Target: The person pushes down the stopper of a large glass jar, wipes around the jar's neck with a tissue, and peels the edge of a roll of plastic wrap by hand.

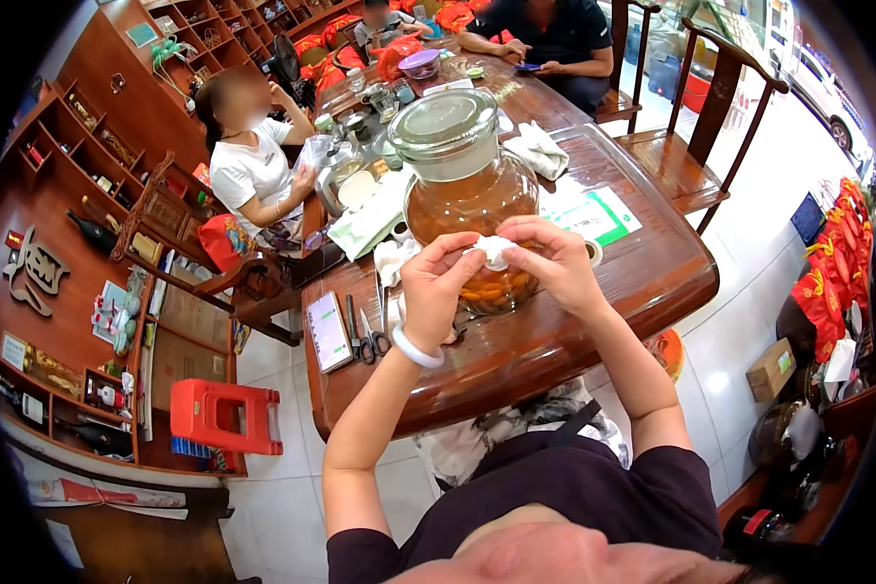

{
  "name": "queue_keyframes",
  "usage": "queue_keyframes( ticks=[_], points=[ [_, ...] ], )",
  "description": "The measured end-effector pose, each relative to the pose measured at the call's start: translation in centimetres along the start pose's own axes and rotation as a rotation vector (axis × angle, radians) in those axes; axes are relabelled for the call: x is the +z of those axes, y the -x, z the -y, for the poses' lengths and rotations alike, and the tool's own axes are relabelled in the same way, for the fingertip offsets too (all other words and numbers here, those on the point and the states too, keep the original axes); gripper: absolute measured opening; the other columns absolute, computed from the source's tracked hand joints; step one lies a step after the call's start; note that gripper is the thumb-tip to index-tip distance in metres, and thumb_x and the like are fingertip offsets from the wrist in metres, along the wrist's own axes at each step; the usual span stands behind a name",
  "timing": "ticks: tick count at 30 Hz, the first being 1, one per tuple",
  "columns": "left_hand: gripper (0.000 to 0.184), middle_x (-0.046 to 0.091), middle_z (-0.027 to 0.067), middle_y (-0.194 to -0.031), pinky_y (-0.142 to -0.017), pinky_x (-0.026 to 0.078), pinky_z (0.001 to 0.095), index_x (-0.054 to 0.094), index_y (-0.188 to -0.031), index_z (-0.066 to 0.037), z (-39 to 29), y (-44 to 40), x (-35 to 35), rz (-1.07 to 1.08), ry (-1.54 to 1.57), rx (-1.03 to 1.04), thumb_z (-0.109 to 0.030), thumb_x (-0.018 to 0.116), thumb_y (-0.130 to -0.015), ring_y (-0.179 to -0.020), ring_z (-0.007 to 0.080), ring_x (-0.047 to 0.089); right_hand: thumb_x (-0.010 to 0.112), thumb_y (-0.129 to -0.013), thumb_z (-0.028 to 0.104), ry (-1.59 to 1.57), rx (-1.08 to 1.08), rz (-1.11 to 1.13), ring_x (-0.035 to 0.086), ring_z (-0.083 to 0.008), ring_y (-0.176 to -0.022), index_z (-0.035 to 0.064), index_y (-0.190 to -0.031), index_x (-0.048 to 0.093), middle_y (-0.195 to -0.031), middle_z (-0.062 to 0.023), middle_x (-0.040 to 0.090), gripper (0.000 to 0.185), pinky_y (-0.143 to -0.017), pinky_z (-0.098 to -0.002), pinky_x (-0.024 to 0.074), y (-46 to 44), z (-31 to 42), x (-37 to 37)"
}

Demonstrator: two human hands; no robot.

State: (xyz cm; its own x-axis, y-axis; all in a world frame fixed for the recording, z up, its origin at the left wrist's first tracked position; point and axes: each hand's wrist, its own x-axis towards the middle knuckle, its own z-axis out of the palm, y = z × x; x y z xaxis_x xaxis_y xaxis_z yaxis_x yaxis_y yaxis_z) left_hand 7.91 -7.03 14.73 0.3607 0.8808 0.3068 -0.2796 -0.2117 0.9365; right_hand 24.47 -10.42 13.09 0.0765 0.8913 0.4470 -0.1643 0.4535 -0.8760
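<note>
A crumpled white tissue point(493, 251) is pinched between the fingertips of my left hand point(440, 282) and my right hand point(557, 265). Just behind it stands a big glass jar point(472, 209) with a glass lid point(443, 122), filled with amber liquid and orange-brown pieces at the bottom. My hands cover part of the jar's front. To the left of my left hand, scissors point(370, 341) lie beside a phone point(328, 331) with a lit screen. Another white crumpled tissue or cloth point(395, 258) rests near my left wrist. A roll of tape point(594, 253) is close to my right hand.
The glossy wooden table point(642, 282) also bears a green-and-white card point(594, 216), a white cloth point(537, 151) and tea ware point(358, 188). A person in white point(253, 175) sits left; another in dark clothes point(555, 49) sits behind. A red stool point(226, 417) stands at left.
</note>
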Motion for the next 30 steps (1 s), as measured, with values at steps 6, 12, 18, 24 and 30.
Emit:
queue_keyframes(
  ticks=[6, 12, 18, 24, 30],
  points=[
    [0.027, 0.061, 0.0069, -0.088, -0.063, 0.048, 0.0221, 0.057, -0.106, 0.005, 0.1, 0.7, 0.2, -0.001, 0.146, -0.133, 0.003, 0.059, -0.079, -0.070, 0.0124, 0.059, 0.059, -0.084, 0.007, 0.018, 0.151, -0.097, 0.054, -0.0057, -0.075, -0.0026, -0.091, 0.060, -0.081, -0.0018, 0.061, 0.012, -0.066, -0.0188, 0.0438, 0.9, 0.1, -0.4],
    [0.025, 0.062, 0.0032, -0.074, -0.055, 0.044, 0.0188, 0.059, -0.104, 0.005, 0.5, 1.3, 0.7, 0.143, -0.104, -0.123, 0.000, 0.059, -0.080, -0.060, 0.0069, 0.056, 0.058, -0.084, 0.009, 0.012, 0.037, -0.117, 0.055, -0.0062, -0.075, -0.0027, -0.093, 0.058, -0.084, -0.0024, 0.060, 0.014, -0.066, -0.0193, 0.0441, 1.6, -0.1, 0.0],
    [0.020, 0.063, 0.0046, -0.079, -0.055, 0.044, 0.0191, 0.061, -0.099, 0.005, 1.4, 1.6, 0.4, 0.025, -0.013, -0.123, -0.004, 0.056, -0.083, -0.063, 0.0077, 0.057, 0.062, -0.081, 0.007, -0.116, 0.203, 0.018, 0.058, -0.0090, -0.083, -0.0037, -0.102, 0.055, -0.092, -0.0053, 0.062, 0.024, -0.073, -0.0214, 0.0466, 2.5, -0.3, -0.1],
    [0.018, 0.063, 0.0062, -0.079, -0.056, 0.044, 0.0202, 0.061, -0.095, 0.006, 1.2, 2.2, 0.9, -0.023, 0.073, -0.194, -0.006, 0.053, -0.085, -0.063, 0.0093, 0.056, 0.059, -0.080, 0.004, -0.286, 0.257, -0.027, 0.055, -0.0085, -0.085, -0.0020, -0.102, 0.053, -0.095, -0.0055, 0.060, 0.023, -0.077, -0.0230, 0.0442, 2.9, -0.6, -0.4],
    [0.015, 0.061, 0.0071, -0.082, -0.057, 0.044, 0.0216, 0.059, -0.094, 0.004, 2.0, 2.4, 1.4, -0.108, 0.078, -0.191, -0.004, 0.053, -0.083, -0.063, 0.0112, 0.055, 0.057, -0.082, 0.009, -0.279, 0.278, -0.022, 0.053, -0.0066, -0.082, -0.0007, -0.102, 0.053, -0.090, -0.0022, 0.059, 0.022, -0.072, -0.0216, 0.0434, 3.0, -1.5, -0.7]
  ],
)
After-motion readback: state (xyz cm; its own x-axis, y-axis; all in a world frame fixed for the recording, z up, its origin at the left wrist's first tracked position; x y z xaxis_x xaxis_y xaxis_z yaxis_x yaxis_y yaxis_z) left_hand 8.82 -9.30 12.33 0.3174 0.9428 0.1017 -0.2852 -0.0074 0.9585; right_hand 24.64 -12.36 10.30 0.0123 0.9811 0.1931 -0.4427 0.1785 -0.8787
